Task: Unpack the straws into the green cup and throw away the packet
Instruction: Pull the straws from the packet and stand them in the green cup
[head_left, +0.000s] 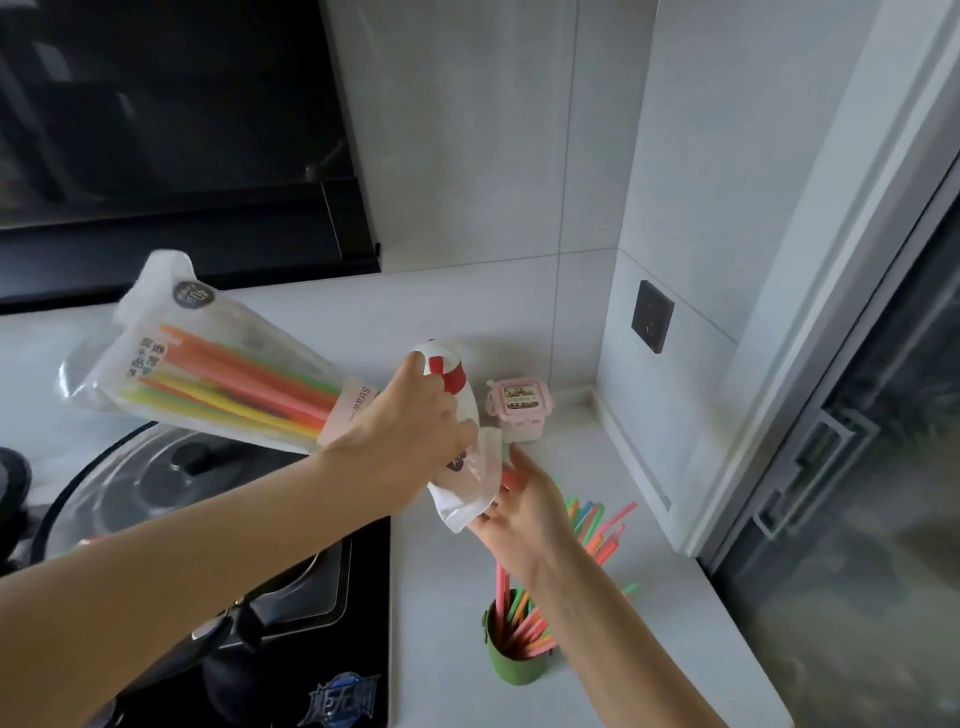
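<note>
A clear plastic straw packet (208, 374) with several orange, yellow and green straws inside is held tilted above the counter, its mouth pointing down to the right. My left hand (410, 431) grips it near that open end. My right hand (524, 509) is at the packet's crumpled mouth (467, 493), its fingers closed around a red straw end (511, 478) that sticks out. The green cup (514, 660) stands on the counter below my right wrist and holds several coloured straws (597, 525) with bent tops.
A white bottle with a red cap (449, 366) and a small pink lidded tub (519, 410) stand behind my hands. A black hob (291, 649) with a glass-lidded pan (156, 478) lies to the left. The wall bears a dark socket (652, 317); a window frame closes the right.
</note>
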